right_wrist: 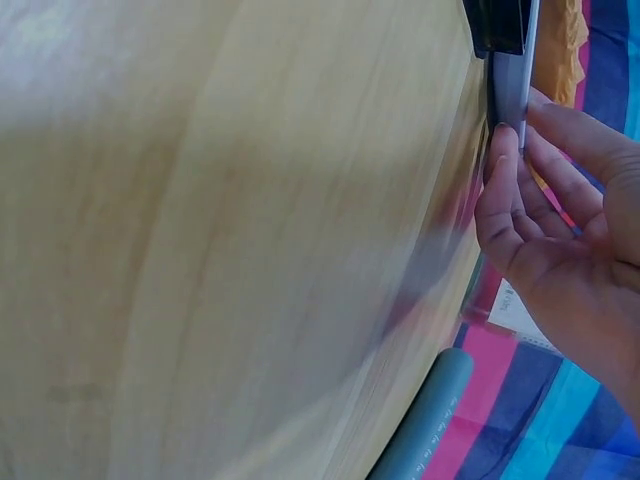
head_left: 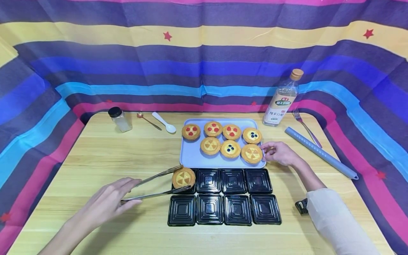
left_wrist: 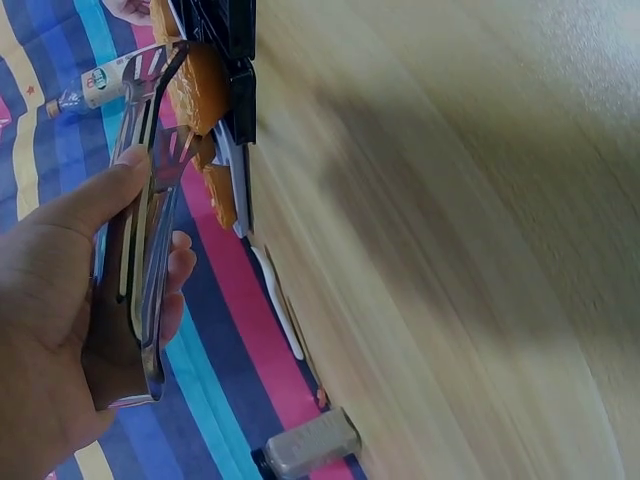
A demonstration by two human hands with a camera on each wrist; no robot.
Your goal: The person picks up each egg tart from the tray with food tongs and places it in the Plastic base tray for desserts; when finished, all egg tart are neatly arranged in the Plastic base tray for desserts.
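Squeezing shiny metal tongs [head_left: 156, 185], the left hand [head_left: 108, 202] holds a round yellow tart [head_left: 183, 177] over the far-left black plastic cup [head_left: 190, 189]. The right hand [head_left: 278, 153] pinches the right edge of the flat grey tray [head_left: 194, 156]. Far right, a clear bottle [head_left: 282, 100] has a label with Chinese writing, too small to read.

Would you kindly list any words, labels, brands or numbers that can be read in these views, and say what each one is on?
"纯米白醋": on the label of the clear vinegar bottle at the back right of the table; the characters are small, so this reading is tentative.
The brand logo above it on that label is too small to read.
The row of small marks along the grey tube is too small to read.
Nothing else carries text.
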